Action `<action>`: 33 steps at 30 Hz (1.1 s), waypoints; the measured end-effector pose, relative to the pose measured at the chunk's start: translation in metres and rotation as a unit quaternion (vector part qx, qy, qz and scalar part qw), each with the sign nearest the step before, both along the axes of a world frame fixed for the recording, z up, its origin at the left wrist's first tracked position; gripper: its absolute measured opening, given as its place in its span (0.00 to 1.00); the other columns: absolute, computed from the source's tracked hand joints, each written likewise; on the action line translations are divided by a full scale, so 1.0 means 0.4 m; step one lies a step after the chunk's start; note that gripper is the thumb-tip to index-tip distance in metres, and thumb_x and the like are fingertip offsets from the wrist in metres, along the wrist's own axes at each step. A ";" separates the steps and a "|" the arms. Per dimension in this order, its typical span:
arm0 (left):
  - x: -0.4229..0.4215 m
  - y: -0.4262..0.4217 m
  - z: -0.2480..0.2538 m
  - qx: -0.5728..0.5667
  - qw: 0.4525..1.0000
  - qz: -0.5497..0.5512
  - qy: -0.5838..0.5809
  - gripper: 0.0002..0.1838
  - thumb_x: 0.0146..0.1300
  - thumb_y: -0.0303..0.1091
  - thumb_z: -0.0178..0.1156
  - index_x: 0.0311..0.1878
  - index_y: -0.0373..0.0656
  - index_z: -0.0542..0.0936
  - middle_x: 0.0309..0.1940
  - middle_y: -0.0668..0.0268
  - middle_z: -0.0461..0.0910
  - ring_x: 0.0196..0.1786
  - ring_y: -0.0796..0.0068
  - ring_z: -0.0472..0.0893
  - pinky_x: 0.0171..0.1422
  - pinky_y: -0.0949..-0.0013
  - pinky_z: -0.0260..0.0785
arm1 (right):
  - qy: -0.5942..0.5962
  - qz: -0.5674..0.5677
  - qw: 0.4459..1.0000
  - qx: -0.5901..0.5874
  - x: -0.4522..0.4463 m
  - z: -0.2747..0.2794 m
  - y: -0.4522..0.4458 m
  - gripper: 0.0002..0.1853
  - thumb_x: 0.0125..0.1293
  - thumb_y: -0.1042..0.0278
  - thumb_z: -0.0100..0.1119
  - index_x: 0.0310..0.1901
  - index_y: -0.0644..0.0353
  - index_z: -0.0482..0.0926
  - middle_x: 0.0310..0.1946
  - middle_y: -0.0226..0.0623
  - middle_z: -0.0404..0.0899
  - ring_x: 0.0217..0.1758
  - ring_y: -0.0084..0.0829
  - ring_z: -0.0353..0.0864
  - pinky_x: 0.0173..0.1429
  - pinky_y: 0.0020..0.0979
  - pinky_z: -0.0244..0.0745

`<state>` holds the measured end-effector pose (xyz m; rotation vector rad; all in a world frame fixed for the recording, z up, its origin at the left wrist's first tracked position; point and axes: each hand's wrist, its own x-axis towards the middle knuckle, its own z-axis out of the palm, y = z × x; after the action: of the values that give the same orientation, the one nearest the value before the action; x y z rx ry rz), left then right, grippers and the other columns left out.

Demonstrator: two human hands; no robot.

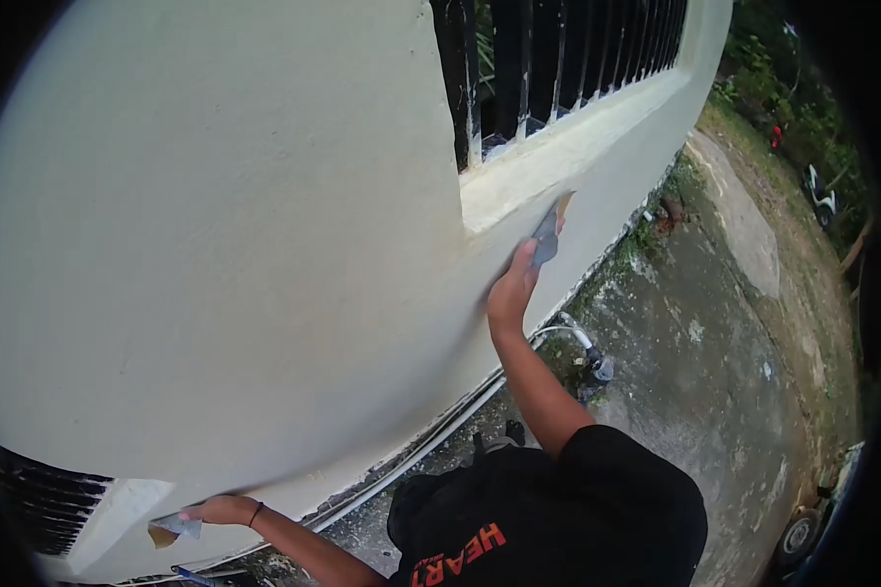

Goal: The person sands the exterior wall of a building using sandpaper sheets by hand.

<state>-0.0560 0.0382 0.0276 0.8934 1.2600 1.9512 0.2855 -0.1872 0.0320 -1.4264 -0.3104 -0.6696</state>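
My right hand (512,292) is closed on a folded piece of sandpaper (546,240), grey with a tan edge, against the pale wall (294,264) just below a window ledge. Down at the lower left, my left hand (220,511) pinches another folded sheet of sandpaper (178,528), grey on one side and brown on the other. That sheet is beside the pale frame of a second opening. A thin dark band circles my left wrist. Some fingers of both hands are hidden behind the sheets or turned from view.
Dark bars (524,68) fill the upper window, and a dark grille (44,499) sits lower left. White pipes (440,435) run along the wall's base, with a pipe fitting (592,362) nearby. Concrete ground (695,382) lies right. A vehicle wheel (800,533) shows lower right.
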 end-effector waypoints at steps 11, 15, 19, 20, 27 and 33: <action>-0.166 0.132 -0.004 -0.013 0.997 0.034 -0.072 0.38 0.66 0.58 0.31 0.63 0.28 0.53 0.62 0.50 0.59 0.62 0.54 0.63 0.68 0.57 0.54 | 0.212 0.177 0.912 0.303 0.082 0.081 -0.050 0.37 0.67 0.39 0.32 0.61 0.70 0.56 0.58 0.49 0.62 0.59 0.39 0.64 0.64 0.33 0.56; -0.002 0.012 -0.203 0.017 0.999 -0.028 -0.002 0.35 0.66 0.55 0.32 0.65 0.33 0.51 0.64 0.51 0.57 0.64 0.57 0.61 0.69 0.61 0.51 | 0.113 0.063 0.991 0.039 -0.231 -0.188 0.154 0.35 0.70 0.49 0.27 0.66 0.70 0.34 0.69 0.47 0.31 0.73 0.36 0.29 0.72 0.32 0.28; -0.059 0.023 -0.230 0.003 0.996 -0.076 -0.041 0.34 0.66 0.55 0.30 0.64 0.34 0.52 0.62 0.51 0.59 0.63 0.56 0.63 0.70 0.60 0.50 | 0.320 0.207 0.917 0.116 -0.269 -0.175 0.095 0.40 0.67 0.40 0.29 0.66 0.69 0.40 0.69 0.47 0.38 0.72 0.37 0.35 0.72 0.33 0.30; -0.142 0.066 -0.195 -0.029 0.992 -0.101 -0.072 0.35 0.65 0.56 0.30 0.64 0.35 0.53 0.62 0.51 0.60 0.62 0.55 0.63 0.70 0.60 0.50 | 0.256 0.190 0.935 0.154 -0.108 -0.250 0.025 0.40 0.66 0.36 0.28 0.64 0.68 0.49 0.66 0.47 0.50 0.68 0.38 0.49 0.71 0.34 0.39; -0.090 0.067 -0.221 -0.010 1.000 0.022 0.017 0.40 0.66 0.59 0.32 0.67 0.34 0.41 0.67 0.49 0.49 0.65 0.54 0.56 0.72 0.59 0.40 | 0.109 0.190 0.974 0.051 -0.264 -0.063 0.123 0.37 0.66 0.44 0.29 0.64 0.72 0.49 0.63 0.52 0.53 0.64 0.55 0.55 0.67 0.51 0.52; -0.130 0.058 -0.046 0.064 0.984 0.053 0.160 0.35 0.70 0.51 0.29 0.59 0.18 0.52 0.56 0.32 0.57 0.58 0.45 0.62 0.65 0.55 0.49 | -0.296 0.119 0.930 -0.184 -0.277 0.040 0.187 0.32 0.63 0.52 0.46 0.60 0.70 0.58 0.59 0.66 0.53 0.63 0.59 0.50 0.63 0.52 0.47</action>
<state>-0.1082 0.0615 0.0091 1.2693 1.3973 2.0484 0.1748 -0.1123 0.0481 -1.4770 -1.1164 -0.8604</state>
